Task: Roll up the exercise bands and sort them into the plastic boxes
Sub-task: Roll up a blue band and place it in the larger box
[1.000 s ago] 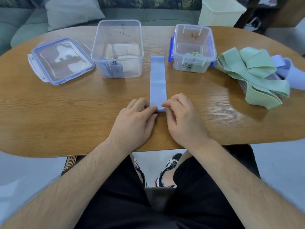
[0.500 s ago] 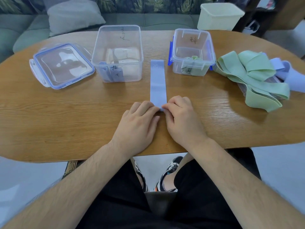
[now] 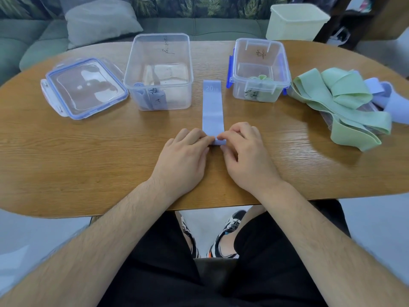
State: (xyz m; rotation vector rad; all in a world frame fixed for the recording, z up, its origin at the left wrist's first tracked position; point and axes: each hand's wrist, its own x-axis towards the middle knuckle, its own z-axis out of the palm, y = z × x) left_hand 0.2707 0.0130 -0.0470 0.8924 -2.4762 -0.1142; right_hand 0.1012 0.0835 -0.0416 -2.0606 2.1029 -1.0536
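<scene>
Rolled farther, the blue band's (image 3: 212, 107) near end was pinched by left hand (image 3: 183, 158) and right hand (image 3: 245, 156), well inside the tabletop's (image 3: 110, 162) near edge.

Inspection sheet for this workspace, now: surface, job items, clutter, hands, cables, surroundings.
Surface: oval wooden table.
Job's things: blue band lies flat, its near end rolled; larger clear box holds blue rolls; smaller clear box holds green rolls; pile of green and blue bands at the right.
Clutter: loose lid left of the larger box.
Hands: left hand and right hand both pinch the band's rolled end.
Cables: nothing seen.
Surroundings: sofa with cushion behind the table; pale tub at back right.
</scene>
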